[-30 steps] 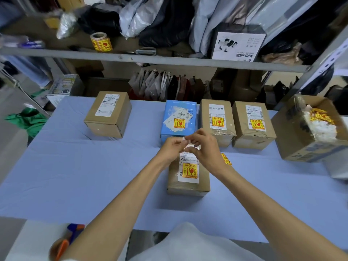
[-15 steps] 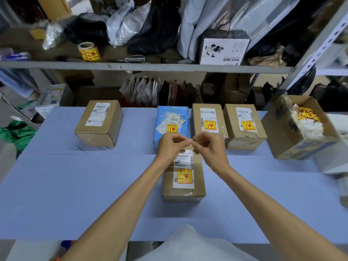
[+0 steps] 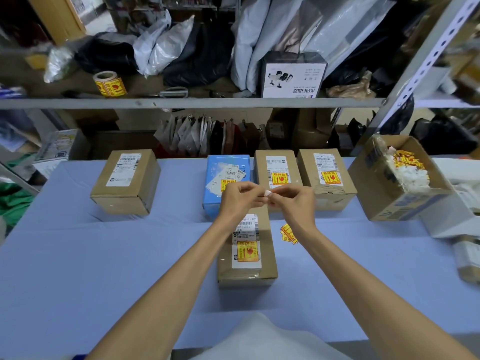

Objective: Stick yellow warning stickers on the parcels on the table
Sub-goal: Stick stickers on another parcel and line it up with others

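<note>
On blue table (image 3: 78, 268): five parcels, cluttered shelf (image 3: 181, 103) behind.
Left hand (image 3: 237, 201) and right hand (image 3: 296, 203) both pinch a small white paper scrap (image 3: 267, 193).

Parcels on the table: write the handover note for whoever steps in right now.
Left hand and right hand pinch one small white piece between their fingertips, above the near parcel.
Done: near parcel, blue parcel and two brown parcels carry yellow stickers.
Left: far-left parcel has none.
Spare stickers lie right of the near parcel; a roll sits on the shelf.
</note>
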